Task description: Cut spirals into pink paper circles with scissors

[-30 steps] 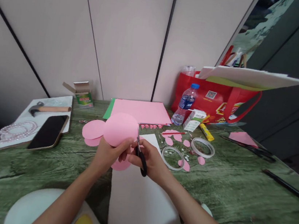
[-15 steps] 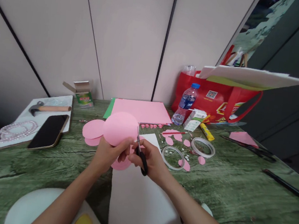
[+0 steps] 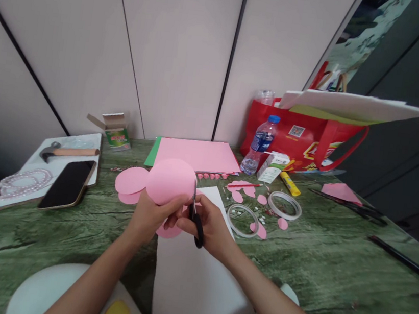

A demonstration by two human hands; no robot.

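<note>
My left hand [image 3: 153, 216] pinches the lower edge of a round pink paper disc [image 3: 171, 180], held up above the table. In my right hand [image 3: 210, 224] is a pair of scissors [image 3: 197, 225] with black handles, its blades pointing up along the disc's right edge. Whether the blades touch the paper I cannot tell. More pink paper circles [image 3: 129, 182] lie to the left of the disc. Beneath both hands a white sheet [image 3: 196, 284] reaches toward my lap, with part of another pink piece [image 3: 169, 230] showing over it.
Pink sheets [image 3: 198, 154] are stacked at the wall. Right of my hands are tape rolls [image 3: 285, 206], paper scraps and a glue stick [image 3: 290, 184]. A bottle [image 3: 260, 145], a carton [image 3: 273, 168] and a red bag [image 3: 293, 132] stand behind. Leftward lie a phone [image 3: 69, 185] and a hammer [image 3: 71, 153].
The scissors have tilted slightly, their handles shifting a little left and the blade tips a little right. The pink disc has moved slightly right in my left hand.
</note>
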